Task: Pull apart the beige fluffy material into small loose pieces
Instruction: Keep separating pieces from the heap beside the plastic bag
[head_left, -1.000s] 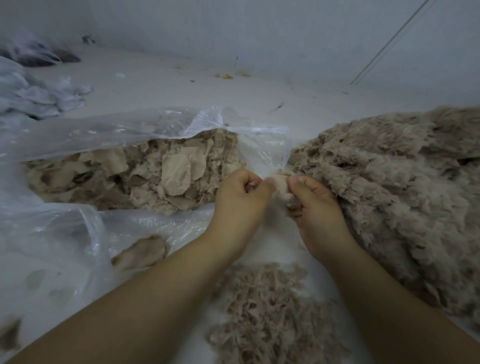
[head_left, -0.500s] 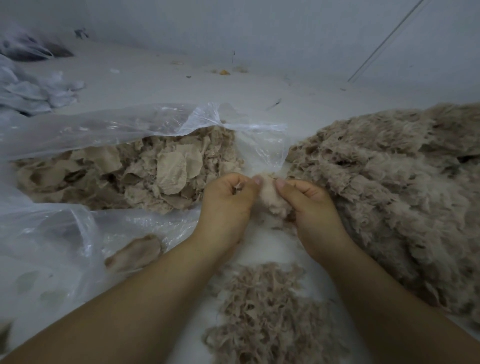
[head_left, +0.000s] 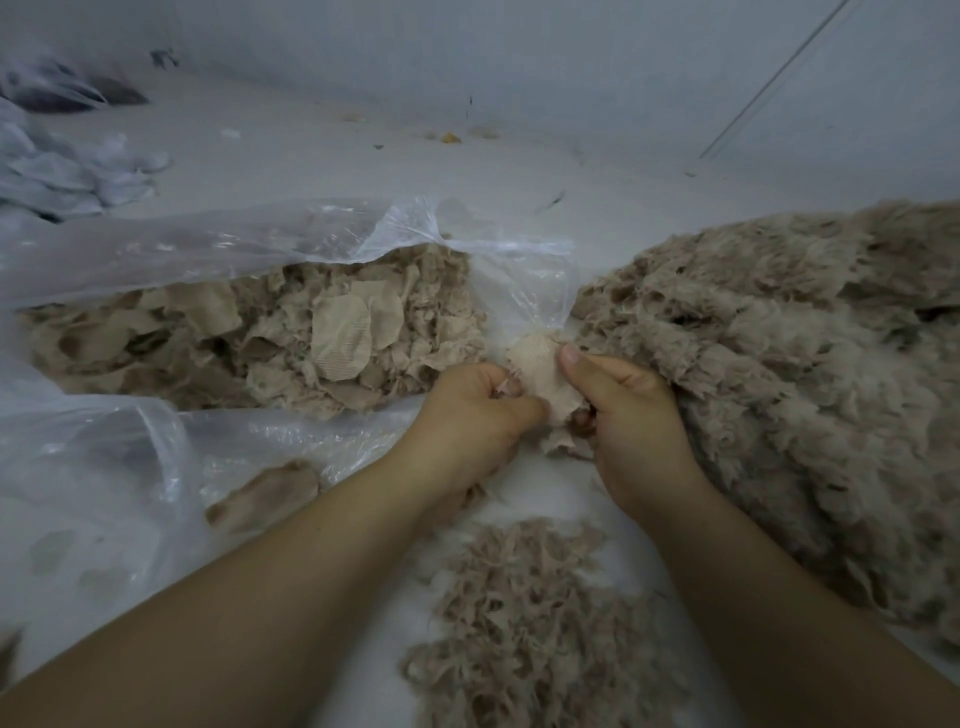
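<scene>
The left hand (head_left: 475, 410) and right hand (head_left: 631, 415) both pinch one small beige fabric-backed fluffy piece (head_left: 543, 371) with curled fingers, above the white tabletop (head_left: 545, 483), between the clear plastic bag of beige scraps (head_left: 291, 332) and the large beige fluffy pile (head_left: 779, 364); shredded beige loose pieces (head_left: 530, 613) lie near the front edge.

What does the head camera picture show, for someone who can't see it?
Two hands, left hand and right hand, pinch a small beige fluffy piece between them. Loose shreds lie below, a big fluffy heap at right, a clear plastic bag at left.
</scene>
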